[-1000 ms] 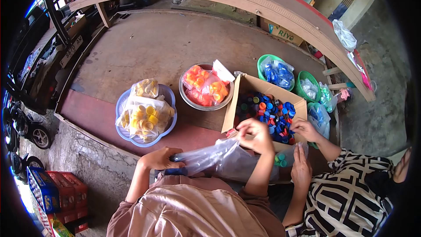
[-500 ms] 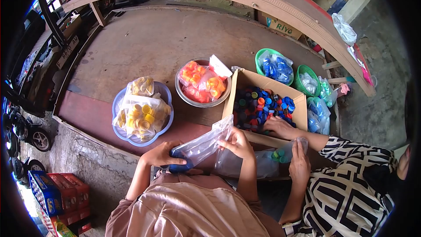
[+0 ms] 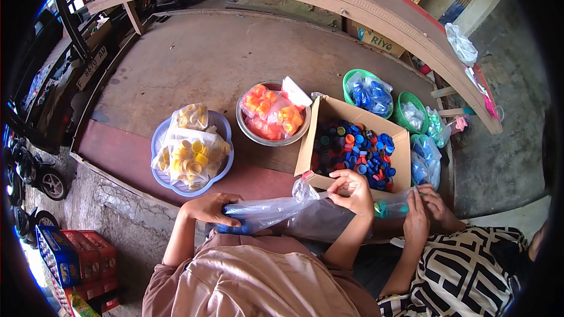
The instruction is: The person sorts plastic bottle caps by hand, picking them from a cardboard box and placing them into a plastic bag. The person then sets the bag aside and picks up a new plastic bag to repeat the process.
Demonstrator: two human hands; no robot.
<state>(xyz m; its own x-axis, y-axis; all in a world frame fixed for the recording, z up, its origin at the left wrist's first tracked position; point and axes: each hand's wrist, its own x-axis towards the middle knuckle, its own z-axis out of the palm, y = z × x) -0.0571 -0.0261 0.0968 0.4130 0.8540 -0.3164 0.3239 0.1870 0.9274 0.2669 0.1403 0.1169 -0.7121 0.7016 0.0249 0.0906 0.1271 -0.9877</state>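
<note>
A clear plastic bag (image 3: 270, 210) stretches sideways before my lap, with blue bottle caps (image 3: 230, 228) at its left end. My left hand (image 3: 212, 209) is wrapped around that end. At the other end, the thumb and fingers of my right hand (image 3: 352, 192) pinch the bag's gathered mouth, beside a bunched, looped part that may be a knot. Just beyond my right hand is the cardboard box (image 3: 306, 144), holding many loose bottle caps (image 3: 361, 155), mostly blue, with some red, orange and dark ones.
At my right, a co-worker's hands (image 3: 424, 208) hold a clear bag with green caps (image 3: 385, 208). Bagged yellow caps fill a lavender basket (image 3: 157, 164); bagged orange caps lie in a metal bowl (image 3: 242, 126). Green baskets (image 3: 346, 76) with bags stand behind the box.
My right hand has moved right and slightly up, pulling the bag lengthwise; its mouth is now bunched. The co-worker's hand has left the box and joined their other hand at the green-cap bag.
</note>
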